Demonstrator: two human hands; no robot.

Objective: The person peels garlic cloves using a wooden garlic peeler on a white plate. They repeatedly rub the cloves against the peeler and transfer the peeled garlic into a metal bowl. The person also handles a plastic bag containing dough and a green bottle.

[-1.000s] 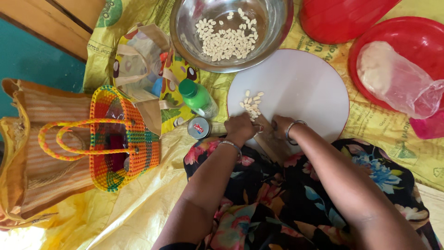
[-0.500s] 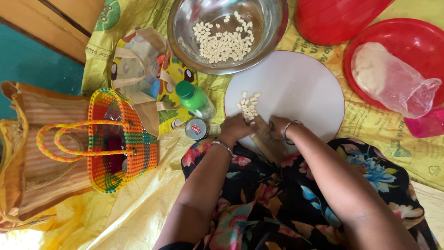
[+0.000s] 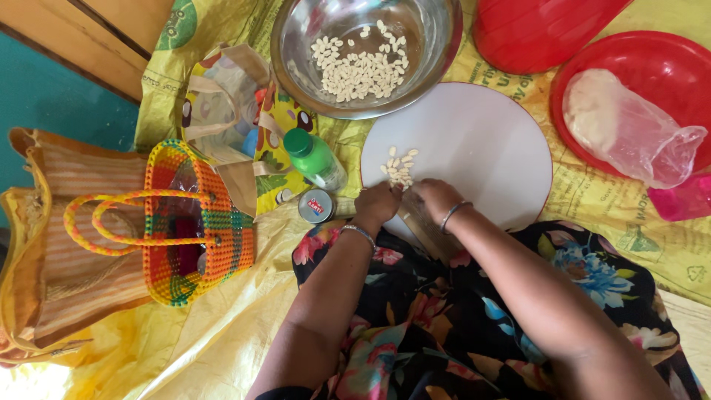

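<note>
Pale peeled cloves (image 3: pixel 398 167) heaped on my white round board (image 3: pixel 481 141).
Both hands, left hand (image 3: pixel 378 205) and right hand (image 3: pixel 437 198), curl there; grip unclear, perhaps pinching one. Yellow printed mat (image 3: pixel 592 200) beneath.

Small pile of pale peeled cloves (image 3: pixel 399 167) — loose, on round white board (image 3: pixel 474 148)

View: head camera, single
Facing: steeply down over lap
Range: close, white round board (image 3: pixel 474 148) central

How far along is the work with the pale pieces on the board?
Done: many pale pieces lie in the round steel bowl. In hand: left hand and right hand work beside a small pale pile on the round white board. Left: that pile.
</note>
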